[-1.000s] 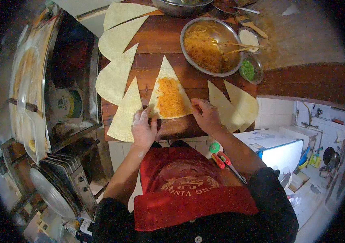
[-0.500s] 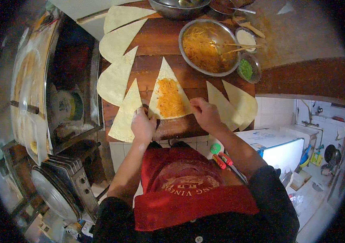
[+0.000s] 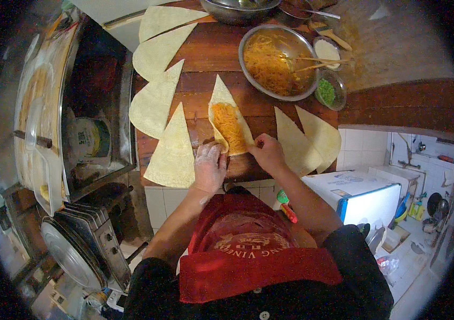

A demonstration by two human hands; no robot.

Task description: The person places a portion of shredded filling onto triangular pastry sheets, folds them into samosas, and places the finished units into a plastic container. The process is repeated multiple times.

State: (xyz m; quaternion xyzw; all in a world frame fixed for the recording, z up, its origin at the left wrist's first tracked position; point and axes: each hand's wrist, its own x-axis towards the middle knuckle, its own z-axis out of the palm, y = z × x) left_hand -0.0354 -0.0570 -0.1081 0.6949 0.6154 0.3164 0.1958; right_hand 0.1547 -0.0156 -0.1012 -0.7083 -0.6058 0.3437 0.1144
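Note:
On the wooden board (image 3: 205,64), a wedge of pale flatbread dough (image 3: 220,95) points away from me, with shredded orange filling (image 3: 230,128) heaped along its middle. My left hand (image 3: 210,168), dusted with flour, grips the near left corner; that side edge is folded up against the filling. At the opposite corner, my right hand (image 3: 267,153) pinches the dough between thumb and fingers. Just left of the work lies a flat bare wedge (image 3: 173,152), and two more overlap to the right (image 3: 297,141).
Several bare wedges (image 3: 155,104) line the board's left side. Far right stands a steel bowl (image 3: 244,69) of orange shreds, chopsticks (image 3: 317,65) across its rim. Beside it are small bowls of white (image 3: 327,52) and green (image 3: 325,92) contents and a brush (image 3: 338,39). A white box-shaped unit (image 3: 365,186) stands lower right.
My left hand has moved right onto the filled wedge and lifted its left edge up along the filling. My right hand stays at the right corner.

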